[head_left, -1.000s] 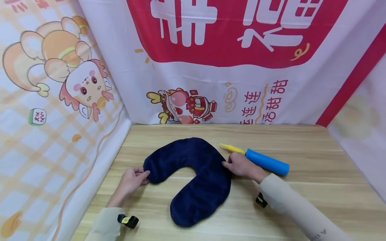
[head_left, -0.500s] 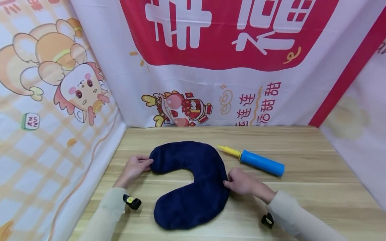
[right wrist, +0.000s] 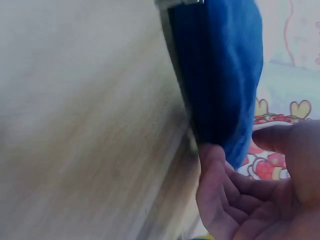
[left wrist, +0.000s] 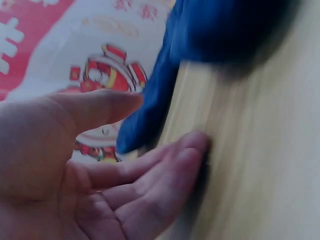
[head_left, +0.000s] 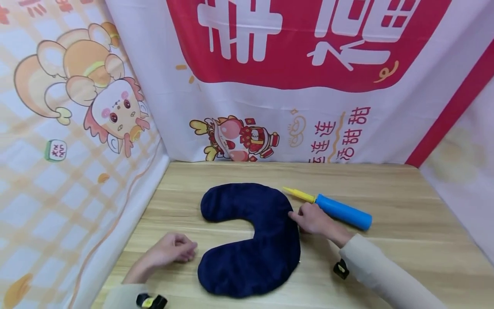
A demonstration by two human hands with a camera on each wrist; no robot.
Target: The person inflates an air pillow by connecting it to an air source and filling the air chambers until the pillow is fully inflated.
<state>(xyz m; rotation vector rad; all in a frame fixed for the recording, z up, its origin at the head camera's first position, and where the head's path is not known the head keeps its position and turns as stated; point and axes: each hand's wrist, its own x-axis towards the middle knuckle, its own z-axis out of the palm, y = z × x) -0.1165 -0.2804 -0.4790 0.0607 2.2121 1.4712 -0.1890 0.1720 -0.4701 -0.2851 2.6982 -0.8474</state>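
Observation:
A navy blue U-shaped neck pillow [head_left: 270, 234] lies on the wooden table, its opening toward the left. My right hand [head_left: 311, 219] pinches the outer right edge of its curve, thumb on top. In the right wrist view, the fingertips [right wrist: 212, 155] are tucked at the lower edge of the pillow [right wrist: 225, 65]. My left hand [head_left: 170, 251] is off the pillow, just left of the near arm's rounded end, fingers loosely bent and holding nothing. The left wrist view has a gap between thumb and fingers, with the blurred pillow [left wrist: 150, 105] beyond.
Behind the right hand lies a blue hand pump [head_left: 343, 211] with a yellow nozzle [head_left: 299, 194]. Printed cloth [head_left: 285, 98] hangs along the table's back edge, and more covers the left side. Bare wood [head_left: 405, 240] shows at the right.
The left hand has let go of the pillow's far arm and moved toward the near arm. The pillow has turned so its opening faces left; the right hand stays at its outer edge.

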